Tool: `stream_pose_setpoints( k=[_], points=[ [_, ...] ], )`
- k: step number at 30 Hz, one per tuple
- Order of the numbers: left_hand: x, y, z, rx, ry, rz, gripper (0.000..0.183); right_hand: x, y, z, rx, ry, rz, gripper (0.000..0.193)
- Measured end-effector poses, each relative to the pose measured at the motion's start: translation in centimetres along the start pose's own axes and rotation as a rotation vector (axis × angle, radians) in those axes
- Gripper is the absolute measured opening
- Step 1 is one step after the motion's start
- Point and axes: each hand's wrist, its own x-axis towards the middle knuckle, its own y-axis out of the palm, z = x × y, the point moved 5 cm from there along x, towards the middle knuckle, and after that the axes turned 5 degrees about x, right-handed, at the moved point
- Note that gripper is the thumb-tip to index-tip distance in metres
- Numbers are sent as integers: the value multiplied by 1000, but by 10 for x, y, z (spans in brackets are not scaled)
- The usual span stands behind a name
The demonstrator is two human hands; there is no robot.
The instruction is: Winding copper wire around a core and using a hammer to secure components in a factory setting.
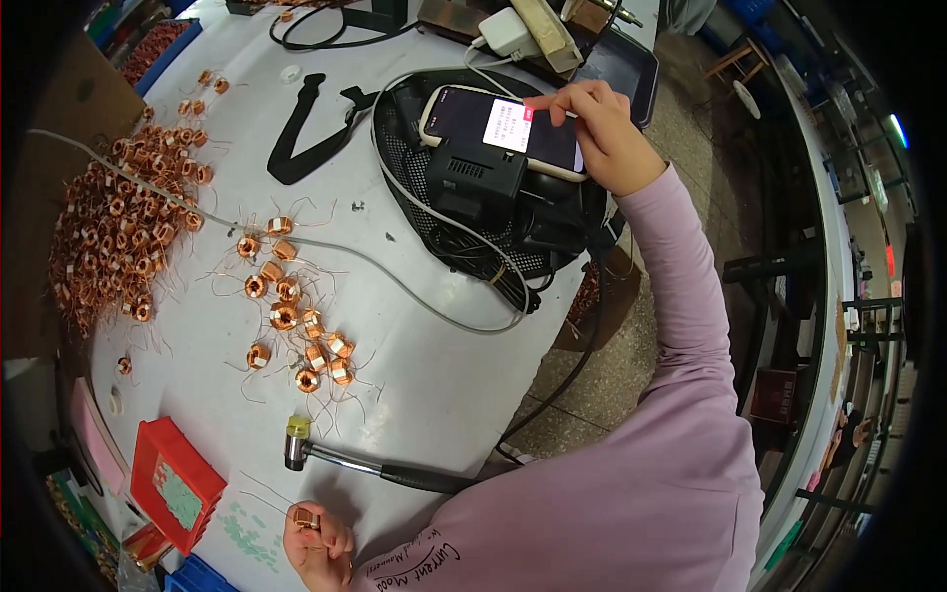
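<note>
My left hand (pixel 318 555) is closed around a copper-wound toroid coil (pixel 305 518) near the lower edge, its thin wire leads sticking out to the upper left. At the far right of the table, my right hand (pixel 600 123) reaches over a smartphone (pixel 464 118) with a lit screen. Its index finger touches the screen near a red button on a white pop-up; nothing is gripped in that hand. The phone lies tilted on a black boxy device (pixel 475 180) above a black mesh bag (pixel 400 148). A mallet (pixel 340 460) with a yellow tip lies beside my left hand.
Several loose coils (pixel 284 316) lie mid-table, with a large coil heap (pixel 123 217) at left. A grey cable (pixel 345 249) crosses the table. A red bin (pixel 163 444) holds pale green pieces; more green pieces (pixel 252 536) are scattered nearby. A black strap (pixel 296 138) lies farther back.
</note>
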Motion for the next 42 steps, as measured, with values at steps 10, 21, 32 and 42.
stream_pose_setpoints(
  k=[10, 21, 32, 42],
  points=[
    [0, -5, 3, -49, -16, 39, 42, 1, -4, 6, -11, -36, -45, 26],
    [-2, -4, 2, -69, -11, 33, 42, -8, -13, 7, -8, -7, -97, 31],
    [-8, 0, 0, -41, 26, 43, 35, -41, -29, 5, 7, 97, -180, 27],
    [-9, 3, -1, -57, 7, 40, 37, -48, -29, 3, 21, 124, -196, 23]
  ],
)
